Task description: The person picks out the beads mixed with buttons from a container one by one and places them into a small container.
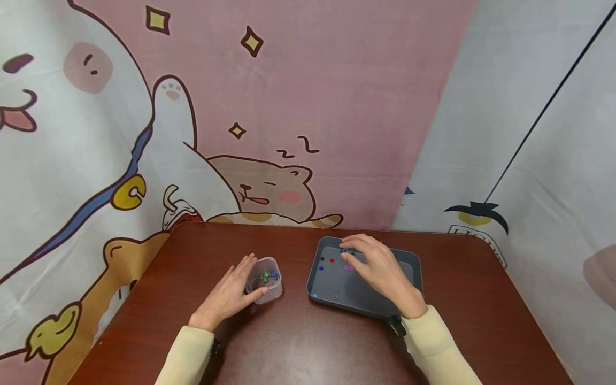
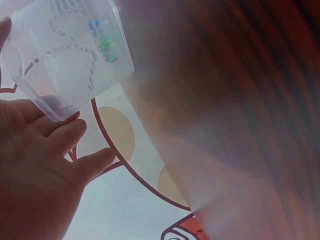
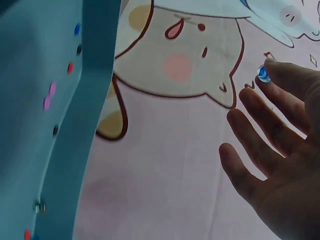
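My left hand point(image 1: 225, 297) rests against a small clear plastic container point(image 1: 274, 294), its fingers along the left side and its thumb by the near rim. Several green and blue glass marbles point(image 1: 266, 276) lie inside that container. Over a grey rectangular tray point(image 1: 337, 303), my right hand point(image 1: 380, 270) pinches a blue glass marble point(image 3: 263, 74) between thumb and index finger, the other fingers spread loosely. On the tray floor are small scattered pieces: a red one point(image 1: 332, 260), a blue one point(image 1: 321, 268), pink rings point(image 1: 346, 268) and dark ones.
Container and tray stand side by side on a brown wooden table point(image 1: 289, 342), with a gap between them. Behind the table hangs a cloth point(image 1: 337, 107) printed with cartoon animals. A black device point(image 1: 397, 325) sits at my right wrist.
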`<act>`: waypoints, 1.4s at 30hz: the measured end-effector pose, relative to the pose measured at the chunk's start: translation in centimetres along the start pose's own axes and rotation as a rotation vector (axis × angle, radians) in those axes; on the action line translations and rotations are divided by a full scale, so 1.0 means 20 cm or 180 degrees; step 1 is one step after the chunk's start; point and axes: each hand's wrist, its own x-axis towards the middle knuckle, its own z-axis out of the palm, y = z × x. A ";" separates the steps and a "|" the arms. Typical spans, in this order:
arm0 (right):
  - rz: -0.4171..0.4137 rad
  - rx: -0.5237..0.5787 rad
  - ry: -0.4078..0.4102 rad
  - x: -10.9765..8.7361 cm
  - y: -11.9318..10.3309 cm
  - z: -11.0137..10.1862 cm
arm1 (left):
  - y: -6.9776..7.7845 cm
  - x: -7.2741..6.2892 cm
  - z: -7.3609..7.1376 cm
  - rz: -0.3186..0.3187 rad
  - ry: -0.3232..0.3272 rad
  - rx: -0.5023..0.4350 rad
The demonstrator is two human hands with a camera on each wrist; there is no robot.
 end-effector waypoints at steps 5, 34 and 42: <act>-0.0019 0.0154 0.0037 0.02 -0.06 0.09 | 0.00 0.00 0.00 -0.0005 -0.0012 -0.0015; -0.0207 0.0169 -0.0573 0.22 -0.25 0.59 | 0.00 0.02 0.00 0.0071 0.0001 -0.0078; -0.0180 0.0090 -0.0662 0.23 -0.25 0.66 | -0.01 0.02 -0.01 0.0084 0.0004 -0.0077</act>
